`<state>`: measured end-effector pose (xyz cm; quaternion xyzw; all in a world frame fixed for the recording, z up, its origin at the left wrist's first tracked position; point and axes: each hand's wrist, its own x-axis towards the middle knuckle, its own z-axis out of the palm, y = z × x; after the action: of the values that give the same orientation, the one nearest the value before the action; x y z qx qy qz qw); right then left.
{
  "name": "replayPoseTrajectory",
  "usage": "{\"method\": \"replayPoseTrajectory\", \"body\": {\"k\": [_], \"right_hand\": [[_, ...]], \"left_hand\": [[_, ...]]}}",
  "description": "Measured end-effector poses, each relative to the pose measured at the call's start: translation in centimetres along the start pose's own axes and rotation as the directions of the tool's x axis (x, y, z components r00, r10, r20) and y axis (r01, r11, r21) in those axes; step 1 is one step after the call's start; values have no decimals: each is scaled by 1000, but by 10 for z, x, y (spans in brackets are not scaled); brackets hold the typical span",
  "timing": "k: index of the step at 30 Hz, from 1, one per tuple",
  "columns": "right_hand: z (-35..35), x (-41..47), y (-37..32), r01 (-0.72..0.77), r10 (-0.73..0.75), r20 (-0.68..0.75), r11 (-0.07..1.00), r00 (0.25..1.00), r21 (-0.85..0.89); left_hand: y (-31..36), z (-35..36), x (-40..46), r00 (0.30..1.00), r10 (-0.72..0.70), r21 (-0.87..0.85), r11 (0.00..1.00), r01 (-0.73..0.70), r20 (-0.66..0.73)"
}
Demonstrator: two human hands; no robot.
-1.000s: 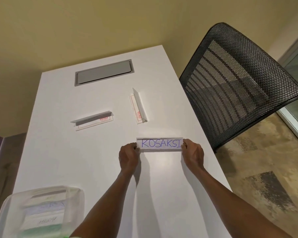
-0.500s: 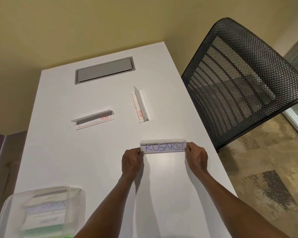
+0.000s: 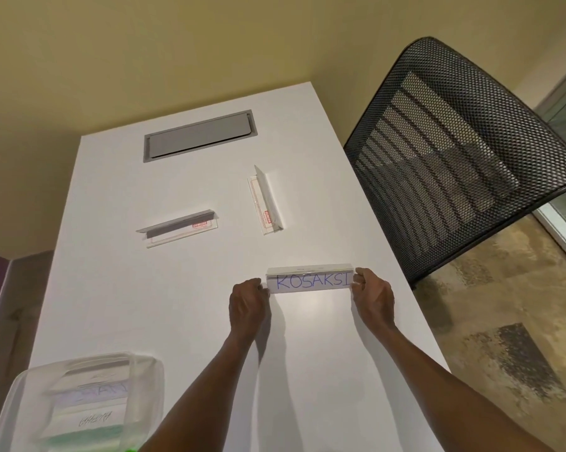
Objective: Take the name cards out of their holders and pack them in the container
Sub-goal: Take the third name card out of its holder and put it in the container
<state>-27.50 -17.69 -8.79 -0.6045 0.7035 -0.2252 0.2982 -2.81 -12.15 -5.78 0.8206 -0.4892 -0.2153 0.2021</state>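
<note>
A clear name-card holder stands on the white table with a white card reading KOSAKSI in it. My left hand pinches its left end and my right hand pinches its right end. Two other clear holders lie further back: one at centre left, one to its right, each showing only a red-printed insert. A clear plastic container sits at the near left corner with name cards stacked inside.
A grey cable hatch is set into the far part of the table. A black mesh chair stands close against the table's right edge. The wall runs just behind the table.
Both hands stay on the ends of the KOSAKSI holder. The view has shifted a little; the holder sits slightly further right and lower in view than a second ago.
</note>
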Motion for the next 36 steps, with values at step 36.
{"method": "replayPoseTrajectory", "body": {"k": [36], "right_hand": [[-40, 62, -12, 563, -343, 555, 773, 758, -292]], "left_hand": [[-1, -2, 55, 871, 290, 275, 868, -414, 395]]}}
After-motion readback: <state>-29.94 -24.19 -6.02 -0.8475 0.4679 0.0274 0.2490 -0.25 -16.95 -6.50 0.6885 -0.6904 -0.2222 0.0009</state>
